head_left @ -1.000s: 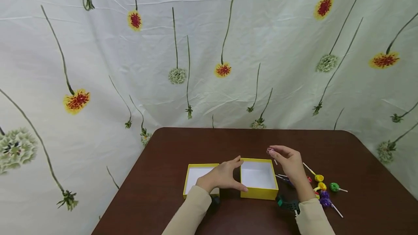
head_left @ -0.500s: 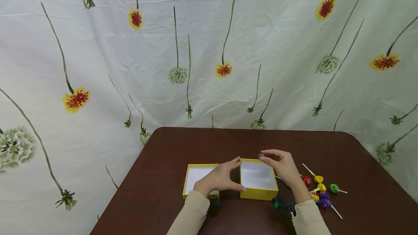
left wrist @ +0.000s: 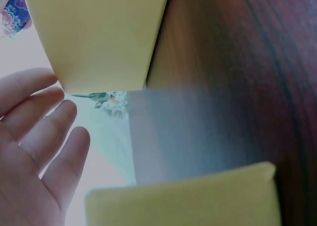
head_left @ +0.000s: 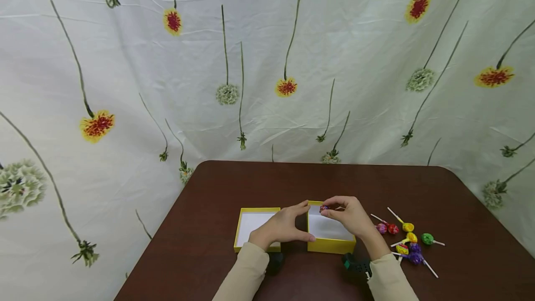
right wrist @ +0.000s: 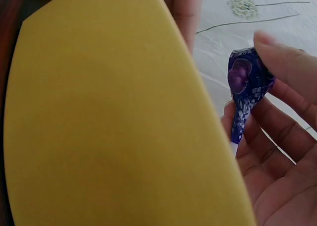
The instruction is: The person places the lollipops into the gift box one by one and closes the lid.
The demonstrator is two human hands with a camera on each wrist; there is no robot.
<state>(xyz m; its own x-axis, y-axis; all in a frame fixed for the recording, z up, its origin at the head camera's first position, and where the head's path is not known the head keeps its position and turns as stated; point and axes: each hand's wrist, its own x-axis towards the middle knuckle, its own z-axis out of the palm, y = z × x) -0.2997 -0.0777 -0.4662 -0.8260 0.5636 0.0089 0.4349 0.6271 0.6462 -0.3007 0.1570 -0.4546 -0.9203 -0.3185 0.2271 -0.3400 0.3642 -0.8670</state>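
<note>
A yellow box (head_left: 332, 246) with a white inside sits open-topped on the table. My left hand (head_left: 281, 227) spans its left wall, thumb at the front corner and index finger at the back corner; in the left wrist view, the other fingers (left wrist: 67, 161) are spread and fairly straight beside it. Over the box's opening, my right hand (head_left: 350, 217) pinches a lollipop (head_left: 323, 208) by its wrapped head. The right wrist view shows that lollipop's dark blue and purple wrapper (right wrist: 245, 80), its stick partly hidden behind the box wall.
A shallow yellow lid (head_left: 252, 225), white inside, lies left of the box, partly behind my left hand. Several loose lollipops lie to the right, among them a green one (head_left: 427, 239), a red one (head_left: 393, 229) and purple ones (head_left: 415, 257). Flowered cloth hangs behind the table (head_left: 251, 182).
My right hand has moved left and down with the lollipop, from beyond the box's back right corner to over its opening. My left hand has stayed at the box.
</note>
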